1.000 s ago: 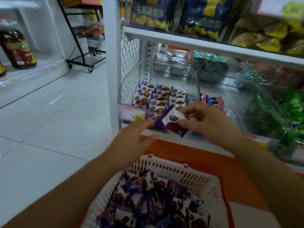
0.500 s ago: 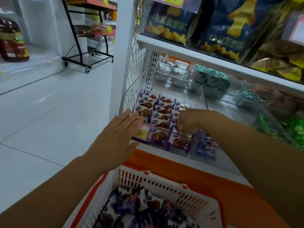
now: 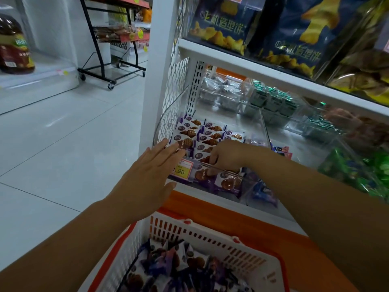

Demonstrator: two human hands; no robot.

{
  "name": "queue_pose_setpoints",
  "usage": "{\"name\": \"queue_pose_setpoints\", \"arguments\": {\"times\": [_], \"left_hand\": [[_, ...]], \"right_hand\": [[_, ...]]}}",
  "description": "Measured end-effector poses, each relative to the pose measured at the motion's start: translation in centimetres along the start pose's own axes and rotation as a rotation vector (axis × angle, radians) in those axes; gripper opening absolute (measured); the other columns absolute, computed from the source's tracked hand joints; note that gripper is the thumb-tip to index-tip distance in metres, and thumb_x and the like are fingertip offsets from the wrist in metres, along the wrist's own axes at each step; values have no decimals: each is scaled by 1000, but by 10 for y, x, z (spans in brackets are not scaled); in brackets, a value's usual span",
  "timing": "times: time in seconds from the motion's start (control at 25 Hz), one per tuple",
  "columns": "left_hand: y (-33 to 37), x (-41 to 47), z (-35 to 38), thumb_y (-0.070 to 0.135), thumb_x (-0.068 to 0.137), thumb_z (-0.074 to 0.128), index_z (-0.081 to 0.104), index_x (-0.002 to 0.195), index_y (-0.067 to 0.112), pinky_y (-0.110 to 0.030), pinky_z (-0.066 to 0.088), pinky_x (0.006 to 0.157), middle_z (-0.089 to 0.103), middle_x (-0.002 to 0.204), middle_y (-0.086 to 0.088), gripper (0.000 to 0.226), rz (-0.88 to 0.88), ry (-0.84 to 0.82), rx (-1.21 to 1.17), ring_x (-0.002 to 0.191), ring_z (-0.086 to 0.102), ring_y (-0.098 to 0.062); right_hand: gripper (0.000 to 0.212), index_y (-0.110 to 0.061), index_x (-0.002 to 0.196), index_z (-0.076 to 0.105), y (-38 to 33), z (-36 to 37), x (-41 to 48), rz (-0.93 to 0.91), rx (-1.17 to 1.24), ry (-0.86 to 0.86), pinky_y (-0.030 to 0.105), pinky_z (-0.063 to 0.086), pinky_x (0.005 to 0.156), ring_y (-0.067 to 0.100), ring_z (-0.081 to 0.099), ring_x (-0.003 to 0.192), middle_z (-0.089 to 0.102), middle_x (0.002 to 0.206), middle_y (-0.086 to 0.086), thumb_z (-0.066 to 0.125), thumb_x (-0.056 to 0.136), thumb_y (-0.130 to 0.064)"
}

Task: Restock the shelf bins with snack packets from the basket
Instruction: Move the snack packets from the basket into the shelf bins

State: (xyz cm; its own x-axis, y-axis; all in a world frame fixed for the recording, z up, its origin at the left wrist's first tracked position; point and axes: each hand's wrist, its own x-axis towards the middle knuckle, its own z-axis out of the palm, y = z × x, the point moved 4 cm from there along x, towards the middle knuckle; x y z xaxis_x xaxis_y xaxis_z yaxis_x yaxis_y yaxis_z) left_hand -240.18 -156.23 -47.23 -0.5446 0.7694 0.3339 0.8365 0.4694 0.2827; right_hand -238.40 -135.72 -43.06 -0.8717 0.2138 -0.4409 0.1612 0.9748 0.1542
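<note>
Moved into clear shelf bin (image 3: 264,125) since a second ago: right hand (image 3: 229,157), fingers curled onto front-row purple snack packet (image 3: 201,175); grip cannot be told. Left hand (image 3: 151,171) held flat, empty, over price tag (image 3: 182,168) reading ".90". Loose packets (image 3: 168,268) heaped in white basket (image 3: 210,234) below. "机造型饼" printed on blue bags (image 3: 223,28) above.

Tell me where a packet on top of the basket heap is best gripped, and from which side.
Pinch a top packet by an upturned edge, coming straight down from above. The packets lie loosely heaped and tilted, so edges stick up, while the white basket walls block the sides. The open left hand looks freer for it.
</note>
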Motion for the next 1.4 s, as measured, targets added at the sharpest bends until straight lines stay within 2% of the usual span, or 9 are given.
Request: {"name": "queue_pose_setpoints", "arguments": {"times": [0.24,0.52,0.8,0.96,1.04,1.16,1.24,1.32,1.4], "left_hand": [[2,0,-2,37,97,52,4,153,36,-33,-7,116,0,162,13,73,-8,-5,-5,145,-16,-6],[2,1,2,37,94,55,12,154,33,-35,-1,117,7,162,10,74,-12,6,2,146,-10,-8],[2,-3,-1,37,95,54,8,153,35,-36,0,117,3,162,13,74,-39,-2,-19,145,-14,-6],[5,-3,-3,36,96,54,10,154,34,-37,1,118,3,162,12,73,-59,-6,-20,149,-7,-11],[11,-9,-5,31,94,58,20,153,32,-39,7,119,13,162,8,71,-57,66,-25,150,3,-14],[33,-30,-7,17,90,62,48,139,17,-37,31,109,49,143,-5,52,6,295,-59,134,41,-22],[55,-47,13,16,89,61,56,130,16,-28,38,99,57,129,-4,41,64,229,-95,118,52,-19],[75,-67,52,19,92,59,55,131,22,-23,40,98,55,131,2,39,90,-56,-143,116,52,-15],[89,-95,102,21,97,52,48,139,24,-28,42,104,47,140,3,42,82,-409,-146,123,47,-16]], "right_hand": [[37,-19,122,64,7,0,-7,-36,309,113,18,40,78,8,52,97,62,117,-3,70,88,-30],[46,-4,118,62,12,8,-10,22,-124,-23,29,45,80,23,56,104,62,119,9,64,90,-40],[44,0,118,60,5,5,-14,10,85,35,28,44,81,25,53,110,55,133,16,67,89,-33],[50,-11,135,54,4,5,-24,30,112,4,31,38,102,26,44,128,46,143,11,61,92,-37],[49,-19,139,49,6,-6,-40,47,316,189,29,42,95,18,51,118,50,139,6,59,94,-36],[28,-24,123,57,1,-6,-101,-10,832,839,21,51,66,3,54,75,60,96,-8,58,96,-25],[16,-23,112,59,-11,33,-139,-51,1062,1025,19,48,58,3,49,62,52,75,-14,55,97,-19],[13,-22,109,59,-24,103,-148,38,1118,833,17,42,55,3,51,61,52,74,-11,52,98,-21],[16,-14,107,61,-33,196,-137,178,1072,327,27,45,60,17,60,72,60,85,2,49,100,-22]]}}
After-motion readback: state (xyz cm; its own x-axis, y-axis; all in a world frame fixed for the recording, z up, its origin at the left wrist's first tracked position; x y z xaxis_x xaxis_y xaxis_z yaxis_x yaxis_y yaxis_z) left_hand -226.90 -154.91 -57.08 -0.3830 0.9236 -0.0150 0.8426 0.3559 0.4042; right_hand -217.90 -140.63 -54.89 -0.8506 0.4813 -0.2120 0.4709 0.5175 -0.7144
